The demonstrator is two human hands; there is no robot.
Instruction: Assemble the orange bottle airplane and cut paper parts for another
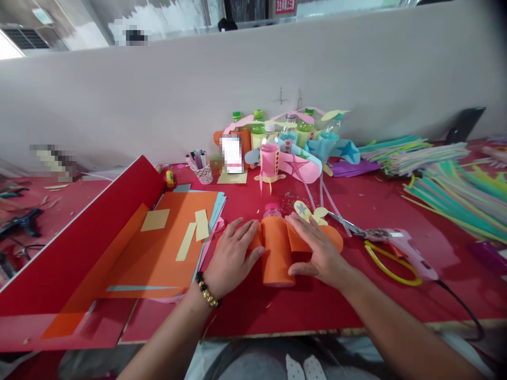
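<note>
Two hands (225, 261) (325, 261), fingers (242, 232) extended, thumbs wide, gripping nothing, partly hiding orange paper wings (335, 240).

A clear plastic bottle (278, 248) with a pink cap (272, 207), wrapped in orange paper (278, 264), lies on the red tabletop (245, 316), cap pointing away; orange paper wings (336, 238) extend from both sides.

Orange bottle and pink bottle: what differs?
The orange bottle is between left hand and right hand; the pink bottle stands farther back.
The orange bottle's cap is pink, the pink bottle's whitish.
The pink bottle's wing bears a star; the orange bottle's shows none.
Both have wings.
</note>
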